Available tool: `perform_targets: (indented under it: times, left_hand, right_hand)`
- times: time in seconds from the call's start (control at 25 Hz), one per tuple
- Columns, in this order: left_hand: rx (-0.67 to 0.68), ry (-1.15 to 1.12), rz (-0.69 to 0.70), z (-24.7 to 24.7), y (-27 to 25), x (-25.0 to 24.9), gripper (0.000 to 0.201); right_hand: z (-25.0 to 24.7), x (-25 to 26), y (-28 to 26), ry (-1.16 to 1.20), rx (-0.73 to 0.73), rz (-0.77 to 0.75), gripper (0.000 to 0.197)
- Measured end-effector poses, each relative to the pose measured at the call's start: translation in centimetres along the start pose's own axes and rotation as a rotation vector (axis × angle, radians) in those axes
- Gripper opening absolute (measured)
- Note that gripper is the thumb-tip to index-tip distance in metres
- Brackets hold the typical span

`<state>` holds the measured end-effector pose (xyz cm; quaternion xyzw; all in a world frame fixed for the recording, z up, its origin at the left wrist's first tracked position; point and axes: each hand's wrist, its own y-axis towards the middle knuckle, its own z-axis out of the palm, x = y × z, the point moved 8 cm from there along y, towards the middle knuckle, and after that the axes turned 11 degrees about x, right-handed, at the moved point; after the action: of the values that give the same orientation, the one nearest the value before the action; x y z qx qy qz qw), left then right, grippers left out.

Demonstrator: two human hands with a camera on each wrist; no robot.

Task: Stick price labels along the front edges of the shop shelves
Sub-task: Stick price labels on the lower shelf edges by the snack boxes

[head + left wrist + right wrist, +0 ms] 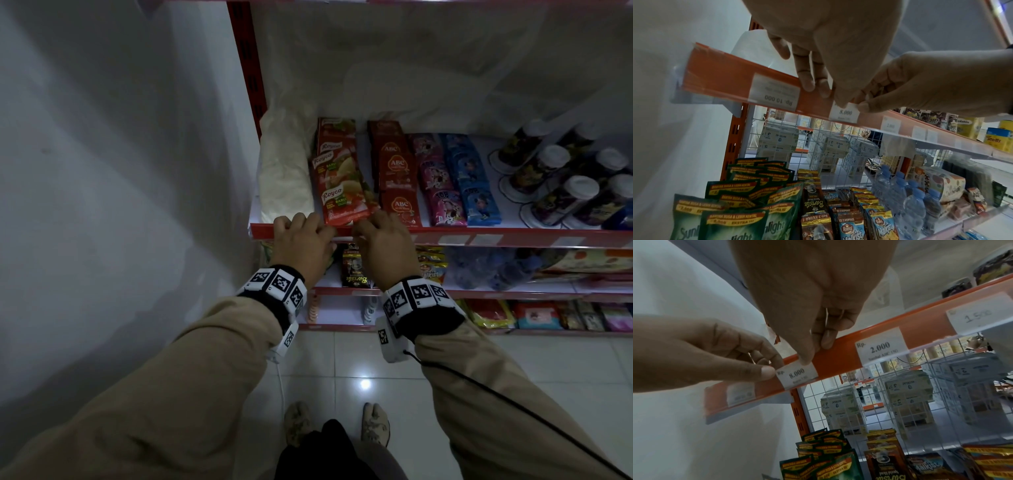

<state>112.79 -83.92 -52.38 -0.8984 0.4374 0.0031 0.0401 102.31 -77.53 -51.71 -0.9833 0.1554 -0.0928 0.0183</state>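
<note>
The 8.000 label (797,375) sat against the orange strip (840,352) on the shelf's front edge, between a 10 000 label (774,94) toward the wall and a 2.000 label (880,348) on the other side. In the left wrist view the same 8.000 label (844,112) showed under both thumbs. The left hand (701,352) pinched the label's wall-side end, thumb in front and fingers curled over the strip. The right hand (807,293) held the label's top edge, thumb pressed on its face and fingers hooked over the strip's top. From the head view the left hand (301,243) and right hand (383,243) met at the strip (479,238), knuckles up, nearly touching, and hid the label.

Further along the strip stood a 1.500 label (980,319). On the shelf above the hands lay Royco packs (339,185), touching the fingertips, with ABC sachets (399,185) just beside them and a white bag (284,171) by the red upright (248,65). On the shelf below hung Sunlight pouches (748,209), Barista sachets (813,204) and Malkist packs (879,225), with water bottles (910,203) beside those.
</note>
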Motion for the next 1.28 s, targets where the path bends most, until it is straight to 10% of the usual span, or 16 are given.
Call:
perform_targets:
  times: [1.28]
  left_hand:
    - [-0.097, -0.079, -0.103, 1.3, -5.1, 7.5, 0.066]
  right_hand:
    - [1.4, 9.5, 1.6, -0.023, -0.019, -0.172, 0.024]
